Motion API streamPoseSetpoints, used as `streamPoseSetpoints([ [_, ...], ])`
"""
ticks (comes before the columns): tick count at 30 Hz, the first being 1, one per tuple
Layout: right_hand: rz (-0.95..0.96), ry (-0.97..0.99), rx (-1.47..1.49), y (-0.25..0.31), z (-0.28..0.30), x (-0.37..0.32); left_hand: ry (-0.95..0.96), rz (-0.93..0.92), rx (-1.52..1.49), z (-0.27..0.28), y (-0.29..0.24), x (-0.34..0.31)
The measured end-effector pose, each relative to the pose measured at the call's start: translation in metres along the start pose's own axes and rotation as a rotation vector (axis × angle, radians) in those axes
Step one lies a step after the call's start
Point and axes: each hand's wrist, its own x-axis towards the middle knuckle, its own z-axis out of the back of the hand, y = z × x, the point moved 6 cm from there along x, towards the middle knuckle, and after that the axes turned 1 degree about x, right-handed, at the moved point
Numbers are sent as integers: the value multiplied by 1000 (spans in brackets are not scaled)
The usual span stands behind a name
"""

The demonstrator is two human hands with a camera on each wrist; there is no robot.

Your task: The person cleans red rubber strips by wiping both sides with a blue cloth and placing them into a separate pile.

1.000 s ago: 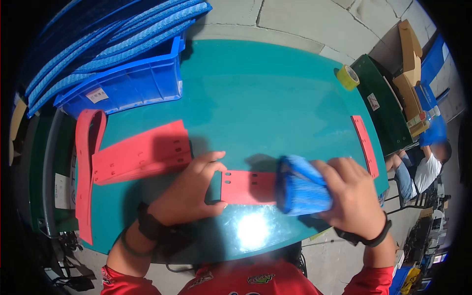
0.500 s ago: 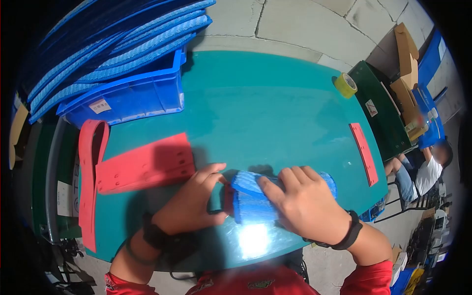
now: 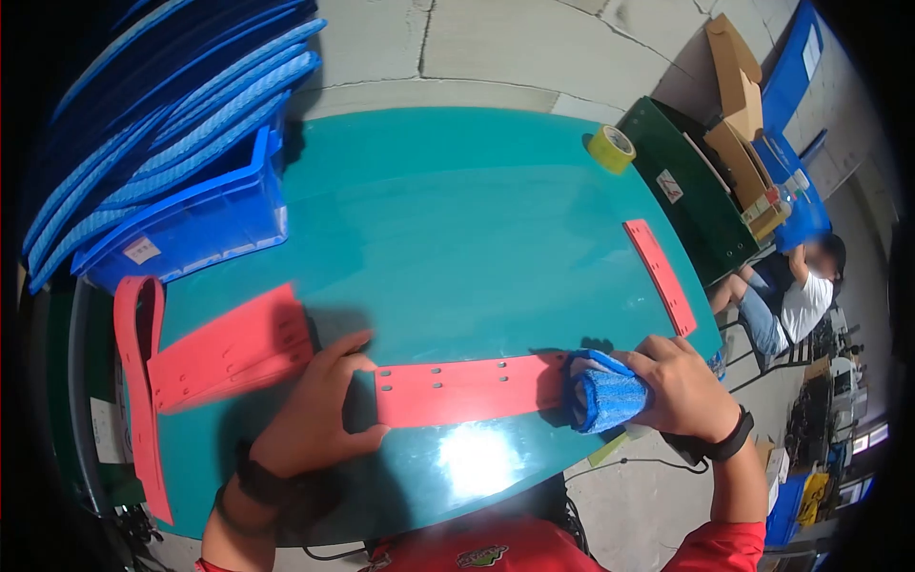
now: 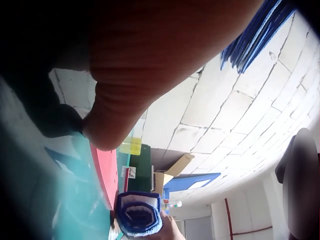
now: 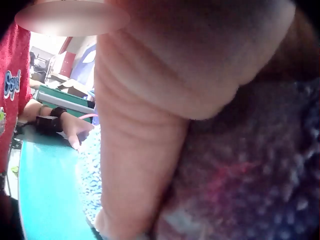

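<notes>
A red strip with paired holes lies flat on the green table. At its left end, my left hand spreads thumb and forefinger, their tips right at the two corners. In the left wrist view a fingertip rests at the strip's edge. My right hand grips a folded blue cloth over the strip's right end, which is hidden under it. The left wrist view shows the cloth's layered end; in the right wrist view its pile lies under my palm.
Several red strips lie stacked at the left, beside a looped red strip. A blue bin with blue pads stands behind them. Another red strip and yellow tape lie at the right. A person sits beyond.
My right hand swept the cloth left along the strip to near my left hand, then back to the right end. My left hand stayed at the strip's left end; the head view shifted.
</notes>
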Motion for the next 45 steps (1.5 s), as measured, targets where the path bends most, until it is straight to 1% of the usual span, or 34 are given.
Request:
streamPoseSetpoints([
  [3,-45,6,-9,-12,-1,-13,-21,25,18,1,-4,0],
  [5,-86,-71,-105,-18,5,-18,-27,27,50,1,-2,0],
  [6,-89,-70,-104,-17,7,-17,-24,27,49,0,-2,0],
  [8,-124,-158,5,-11,19,-12,-32,39,39,0,-1,0],
  [10,-40,-174,73,8,24,0,-25,55,38,-1,-2,0],
  [12,40,-118,7,31,18,18,-18,67,40,-1,-3,2],
  [14,159,-141,28,58,14,39,23,64,82,-2,-1,0],
  [15,154,-144,31,67,10,50,29,60,86,-2,-1,0],
  [18,329,-304,-71,104,5,75,22,49,73,-2,-2,1],
  [20,370,-261,-130,115,-6,87,-8,71,58,-1,-2,1],
  [23,352,-262,-72,104,-8,86,20,94,54,0,-4,1],
  [26,332,-243,-39,76,-1,63,28,112,47,0,-1,0],
  [28,209,-95,-13,49,2,46,22,113,45,1,1,0],
  [31,66,-38,-46,22,5,19,29,106,58,-1,2,-2],
  [32,80,-78,-69,16,4,11,31,88,80,-1,1,-1],
  [36,-66,-75,-270,1,7,-10,38,103,70,-2,1,1],
  [37,-75,-114,-250,-2,7,-11,30,93,72,-2,0,1],
  [40,-32,-161,-22,10,15,-2,26,95,77,0,-3,1],
  [42,84,-162,-60,32,11,13,50,75,84,-2,-8,6],
  [44,198,-230,-69,60,10,34,9,77,99,-1,-9,5],
  [45,231,-262,-92,69,6,44,20,59,102,-2,-10,6],
])
